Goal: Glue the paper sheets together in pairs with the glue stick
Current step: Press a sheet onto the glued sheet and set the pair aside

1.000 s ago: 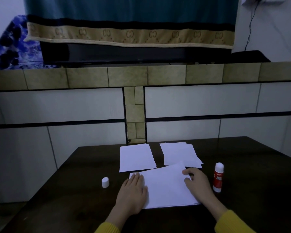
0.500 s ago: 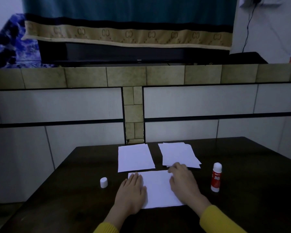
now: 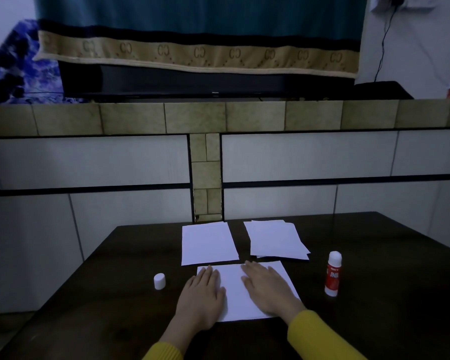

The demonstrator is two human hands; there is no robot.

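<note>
A white paper sheet lies near the front of the dark table. My left hand presses flat on its left part and my right hand presses flat on its right part, fingers straight. An uncapped red and white glue stick stands upright to the right of the sheet. Its white cap stands to the left. Behind the sheet lie a single white sheet and a loose stack of white sheets.
The dark wooden table ends at a tiled wall with a ledge. On the ledge sits a black screen under a teal cloth. The table's left edge runs diagonally at the lower left.
My right hand laid the lifted sheet down flat and slid from the far right corner onto the sheet's middle. My left hand stayed pressed on the left part.
</note>
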